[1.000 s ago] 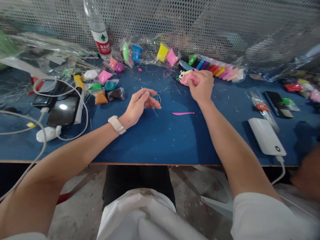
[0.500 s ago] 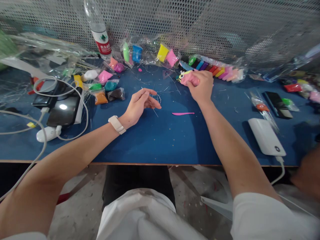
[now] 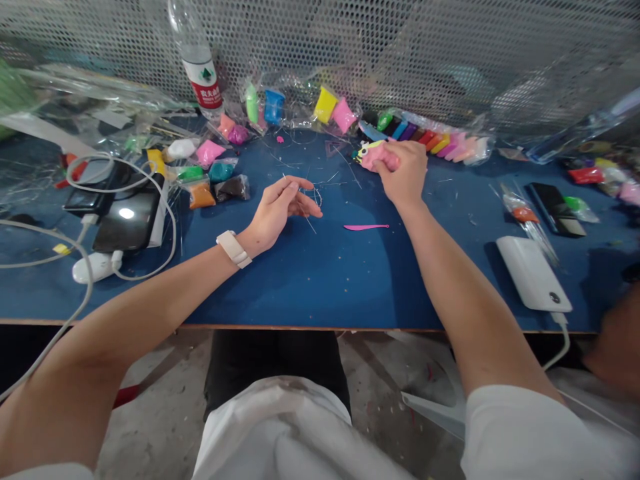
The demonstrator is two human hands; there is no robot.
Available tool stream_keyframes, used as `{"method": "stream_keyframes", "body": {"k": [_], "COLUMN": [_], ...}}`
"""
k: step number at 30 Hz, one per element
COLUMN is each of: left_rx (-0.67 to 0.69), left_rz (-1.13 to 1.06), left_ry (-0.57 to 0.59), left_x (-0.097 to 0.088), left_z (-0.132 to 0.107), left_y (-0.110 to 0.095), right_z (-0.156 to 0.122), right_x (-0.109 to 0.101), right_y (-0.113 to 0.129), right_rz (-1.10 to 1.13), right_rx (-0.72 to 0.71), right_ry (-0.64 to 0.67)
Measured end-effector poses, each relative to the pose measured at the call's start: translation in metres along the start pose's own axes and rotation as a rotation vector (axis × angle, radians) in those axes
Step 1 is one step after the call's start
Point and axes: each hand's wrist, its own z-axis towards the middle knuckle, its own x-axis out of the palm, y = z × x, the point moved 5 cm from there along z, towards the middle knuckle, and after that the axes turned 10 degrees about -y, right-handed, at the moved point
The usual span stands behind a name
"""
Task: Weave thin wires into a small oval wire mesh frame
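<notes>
My right hand (image 3: pixel 404 172) pinches a small pink clay figure (image 3: pixel 373 159) at the back of the table. The figure has a yellow top and round googly eyes, and my fingers cover part of its body. My left hand (image 3: pixel 281 208) hovers or rests near the middle, its fingers loosely curled and apart. Thin, clear strands (image 3: pixel 316 197) show around those fingers; I cannot tell whether any is held. Between the hands lies a pink plastic clay knife (image 3: pixel 366 227), touched by neither.
Bagged clay (image 3: pixel 326 105) lines the back by a mesh panel. A water bottle (image 3: pixel 201 80) stands at back left. Phones and cables (image 3: pixel 127 217) lie left. A white power bank (image 3: pixel 533 273) and a dark phone (image 3: pixel 556 209) lie right. Part of another person shows at far right.
</notes>
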Motion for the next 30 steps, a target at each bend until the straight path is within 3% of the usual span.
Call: {"method": "stream_keyframes", "body": {"k": [7,20,26,30], "left_rx": [-0.005,-0.009,-0.01,-0.008], "left_rz": [0.008,-0.016,-0.006,-0.021], "left_ry": [-0.004,0.001,-0.007,0.0], "left_x": [0.0,0.001,0.0,0.0], "left_z": [-0.001,0.0,0.0,0.0], "left_y": [-0.001,-0.001,-0.001,-0.001], "right_z": [0.001,-0.001,-0.002,-0.004], "right_x": [0.001,0.003,-0.003,-0.006], "right_y": [-0.002,0.001,0.008,0.012], "right_rz": [-0.003,-0.022,-0.061,-0.092], "right_rx": [0.021,0.093,-0.014,-0.025], "right_ry": [-0.002,0.139,0.036,0.037]}}
